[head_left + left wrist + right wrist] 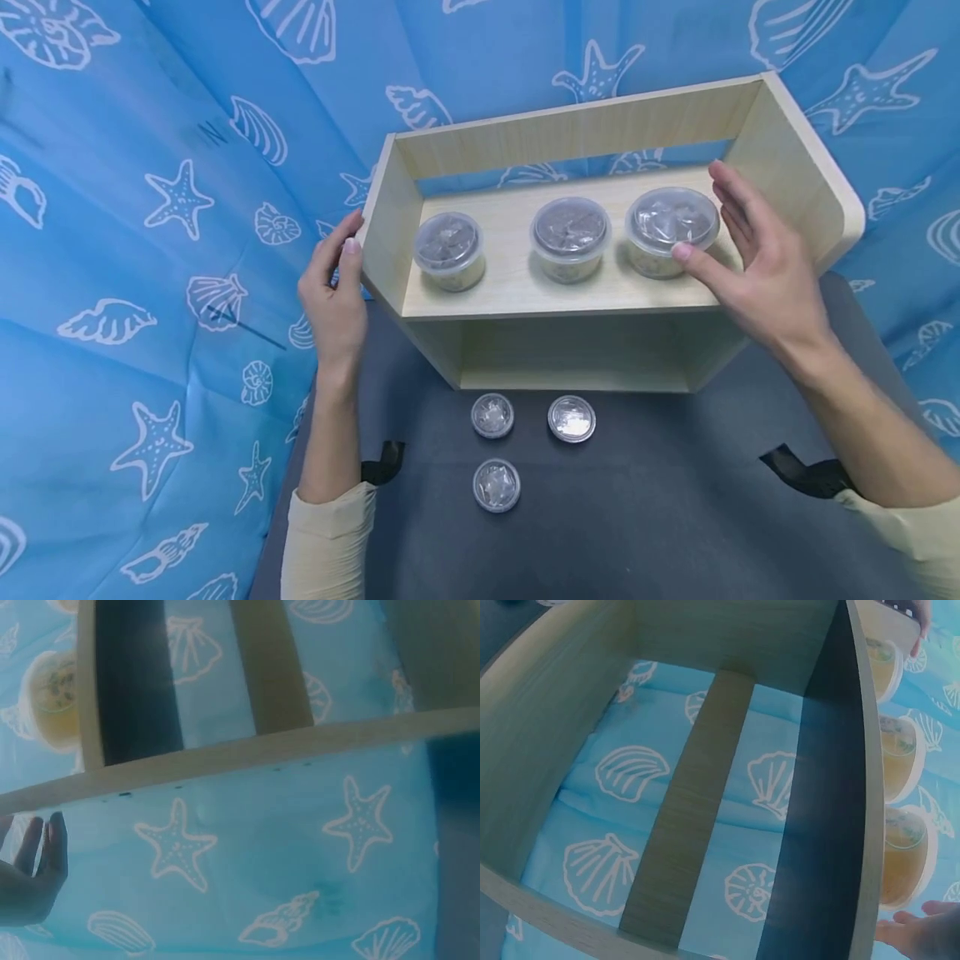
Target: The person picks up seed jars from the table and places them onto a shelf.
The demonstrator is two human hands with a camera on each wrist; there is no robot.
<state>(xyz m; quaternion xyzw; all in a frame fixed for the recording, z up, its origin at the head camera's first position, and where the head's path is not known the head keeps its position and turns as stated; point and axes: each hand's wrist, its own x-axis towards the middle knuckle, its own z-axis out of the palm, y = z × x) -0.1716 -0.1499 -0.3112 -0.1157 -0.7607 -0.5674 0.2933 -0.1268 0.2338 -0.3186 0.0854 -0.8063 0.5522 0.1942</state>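
On the top board of a pale wooden shelf unit (480, 304) stand three clear plastic tubs with lids: a left tub (450, 252), a middle tub (570, 239) and a right tub (670, 231). My right hand (768, 267) is at the right tub, thumb at its front rim and straight fingers behind on its right side. In the right wrist view, that hand (922, 934) shows beside the nearest tub (906, 859), fingers extended. At the unit's left side panel, my left hand (337, 304) has its fingertips against or close to the outer face; exact contact is hard to see.
Three small round lidded containers sit on the dark table (637, 517): two just before the shelf, a back-left one (492, 416) and a right one (572, 419), and a nearer one (497, 485). A blue shell-patterned curtain (172, 333) hangs behind and left.
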